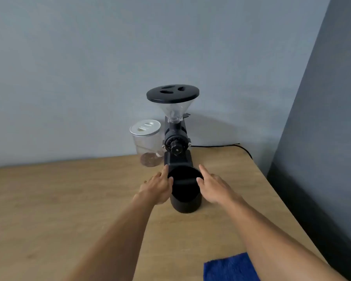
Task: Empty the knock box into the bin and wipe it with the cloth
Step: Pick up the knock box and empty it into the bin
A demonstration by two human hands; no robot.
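A black round knock box [185, 196] stands upright on the wooden table [69, 199], right in front of a black coffee grinder. A dark bar crosses its open top. My left hand [157, 187] lies against its left side with the fingers spread, fingertips at the rim. My right hand [213, 186] is at its right side, fingers apart and touching or nearly touching the rim. Neither hand has closed around it. A blue cloth [229, 267] lies flat at the table's near right edge, partly under my right forearm. No bin is in view.
The coffee grinder [175, 142] with a clear hopper and black lid stands by the wall. Left of it is a clear jar [147, 142] with a white lid and coffee beans inside. A black cable [231, 146] runs right off the table. The table edge runs along the right.
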